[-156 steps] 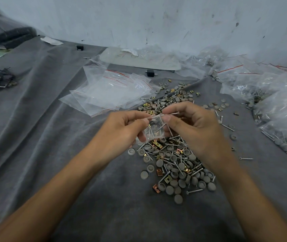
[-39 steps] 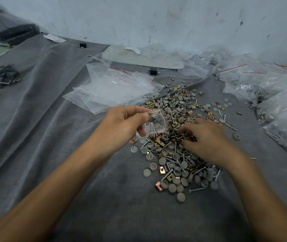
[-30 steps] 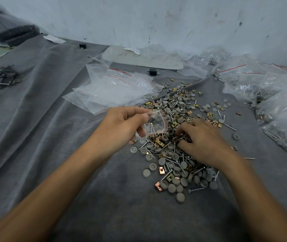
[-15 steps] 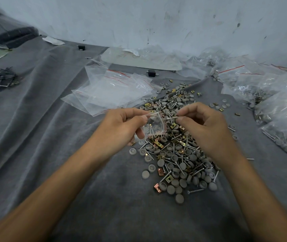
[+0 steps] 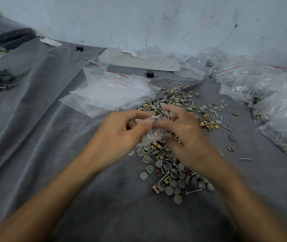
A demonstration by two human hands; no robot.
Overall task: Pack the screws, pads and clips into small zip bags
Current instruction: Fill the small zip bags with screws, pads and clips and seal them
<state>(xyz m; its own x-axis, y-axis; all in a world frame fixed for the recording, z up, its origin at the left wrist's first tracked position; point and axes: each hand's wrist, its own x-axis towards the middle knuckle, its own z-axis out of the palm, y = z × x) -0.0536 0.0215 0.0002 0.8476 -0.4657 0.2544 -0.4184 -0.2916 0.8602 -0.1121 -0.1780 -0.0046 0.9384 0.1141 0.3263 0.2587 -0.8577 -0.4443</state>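
The bag (image 5: 154, 137), held just above the pile (image 5: 172, 179), is limp, slippery film and light even part-filled, so it is best taken at its stiffer zip rim. The left hand (image 5: 120, 135) pinches that rim. The right hand (image 5: 186, 137) hovers at the mouth, its fingers half spread and blurred, and I cannot tell if it holds anything.

Head camera (wide-angle) looks forward and down, near the cloth (image 5: 34, 137)
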